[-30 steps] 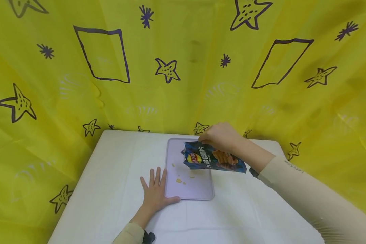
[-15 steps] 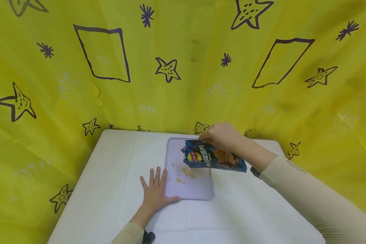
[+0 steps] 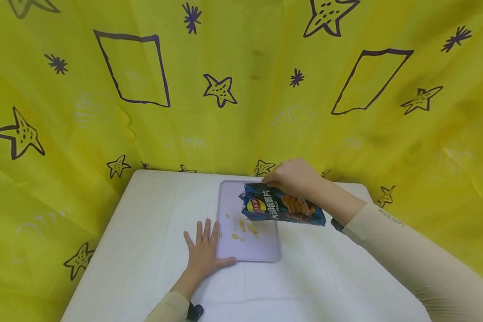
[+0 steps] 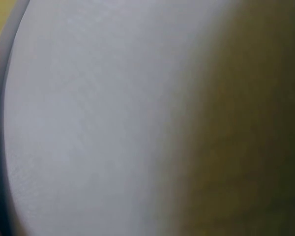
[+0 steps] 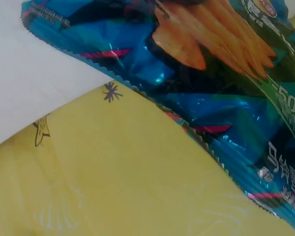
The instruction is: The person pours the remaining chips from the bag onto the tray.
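Observation:
My right hand (image 3: 291,179) grips the upper edge of a dark blue potato chip bag (image 3: 261,210), holding it tipped on its side over a pale purple tray (image 3: 265,250). The bag's left end hangs above the tray; in the right wrist view the blue foil bag (image 5: 187,108) fills the upper right. Several yellow chip pieces (image 3: 242,226) lie on the tray below that end. With fingers spread, my left hand (image 3: 203,257) rests flat at the tray's near left corner, its thumb along the front edge. The left wrist view shows mostly blurred white surface.
A white-covered table (image 3: 157,223) bears the tray near its far side. Behind the table hangs a yellow curtain (image 3: 253,112) printed with dark stars and frames.
More chip pieces have dropped from the bag onto the tray, below its left end. Both hands have stayed nearly in place.

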`<move>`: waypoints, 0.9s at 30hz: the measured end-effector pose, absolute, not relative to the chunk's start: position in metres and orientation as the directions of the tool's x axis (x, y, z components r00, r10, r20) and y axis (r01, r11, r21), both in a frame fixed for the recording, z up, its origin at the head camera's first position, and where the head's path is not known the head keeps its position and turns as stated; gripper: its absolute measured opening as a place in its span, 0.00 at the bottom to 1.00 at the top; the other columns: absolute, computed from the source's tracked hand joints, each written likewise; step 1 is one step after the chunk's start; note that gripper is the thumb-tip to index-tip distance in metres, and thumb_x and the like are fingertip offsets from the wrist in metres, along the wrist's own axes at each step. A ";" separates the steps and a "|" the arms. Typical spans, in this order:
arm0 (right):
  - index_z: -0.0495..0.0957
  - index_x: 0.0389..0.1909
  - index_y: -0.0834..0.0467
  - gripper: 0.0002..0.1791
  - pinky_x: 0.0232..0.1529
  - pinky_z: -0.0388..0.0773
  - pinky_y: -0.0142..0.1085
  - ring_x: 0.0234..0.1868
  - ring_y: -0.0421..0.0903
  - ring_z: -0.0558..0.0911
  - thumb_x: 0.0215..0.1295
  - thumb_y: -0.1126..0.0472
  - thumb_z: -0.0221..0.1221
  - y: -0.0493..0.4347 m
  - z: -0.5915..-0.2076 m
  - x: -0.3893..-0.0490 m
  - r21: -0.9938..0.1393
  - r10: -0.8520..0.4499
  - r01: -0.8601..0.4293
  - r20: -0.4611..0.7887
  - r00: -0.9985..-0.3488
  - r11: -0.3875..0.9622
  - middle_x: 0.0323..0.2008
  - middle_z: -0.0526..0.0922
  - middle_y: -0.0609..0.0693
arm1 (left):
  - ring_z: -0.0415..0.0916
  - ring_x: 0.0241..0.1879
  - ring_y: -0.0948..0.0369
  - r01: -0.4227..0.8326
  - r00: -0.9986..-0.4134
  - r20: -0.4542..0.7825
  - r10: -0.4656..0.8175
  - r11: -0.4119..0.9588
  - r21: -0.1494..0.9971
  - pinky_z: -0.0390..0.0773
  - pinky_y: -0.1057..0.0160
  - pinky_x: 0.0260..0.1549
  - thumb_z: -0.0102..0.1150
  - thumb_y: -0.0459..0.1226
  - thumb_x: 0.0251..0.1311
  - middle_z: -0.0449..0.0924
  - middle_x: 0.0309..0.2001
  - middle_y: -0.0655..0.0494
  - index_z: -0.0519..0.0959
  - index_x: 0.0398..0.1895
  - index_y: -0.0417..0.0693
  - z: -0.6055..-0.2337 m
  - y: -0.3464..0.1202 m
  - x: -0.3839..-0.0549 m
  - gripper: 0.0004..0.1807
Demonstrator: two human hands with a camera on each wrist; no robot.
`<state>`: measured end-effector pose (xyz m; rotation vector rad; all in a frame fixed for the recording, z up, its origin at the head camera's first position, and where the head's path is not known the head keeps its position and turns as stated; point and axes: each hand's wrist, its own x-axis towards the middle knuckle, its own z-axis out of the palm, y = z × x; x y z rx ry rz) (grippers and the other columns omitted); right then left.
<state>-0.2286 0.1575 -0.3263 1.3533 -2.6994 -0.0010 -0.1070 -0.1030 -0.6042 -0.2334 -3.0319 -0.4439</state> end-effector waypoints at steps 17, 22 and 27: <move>0.89 0.44 0.46 0.09 0.35 0.84 0.42 0.35 0.45 0.88 0.64 0.56 0.67 0.160 -0.322 -0.230 0.042 -0.784 -0.785 0.099 -0.613 0.619 0.37 0.90 0.43 | 0.37 0.78 0.37 0.150 -0.988 0.060 0.139 0.951 0.270 0.34 0.21 0.63 0.55 0.81 0.38 0.45 0.80 0.41 0.51 0.80 0.48 -0.603 -0.105 -0.108 0.71; 0.90 0.42 0.45 0.08 0.32 0.84 0.41 0.33 0.44 0.88 0.63 0.55 0.67 0.162 -0.323 -0.230 0.064 -0.786 -0.784 0.099 -0.611 0.617 0.36 0.90 0.43 | 0.37 0.78 0.37 0.157 -0.987 0.076 0.141 0.948 0.277 0.34 0.21 0.63 0.55 0.81 0.37 0.45 0.79 0.41 0.51 0.80 0.48 -0.606 -0.105 -0.109 0.71; 0.90 0.43 0.45 0.08 0.31 0.84 0.40 0.32 0.44 0.88 0.64 0.55 0.67 0.163 -0.325 -0.229 0.074 -0.790 -0.787 0.100 -0.605 0.613 0.36 0.90 0.43 | 0.36 0.78 0.37 0.159 -0.987 0.076 0.143 0.944 0.289 0.32 0.21 0.63 0.56 0.81 0.37 0.44 0.80 0.41 0.50 0.80 0.48 -0.608 -0.105 -0.109 0.71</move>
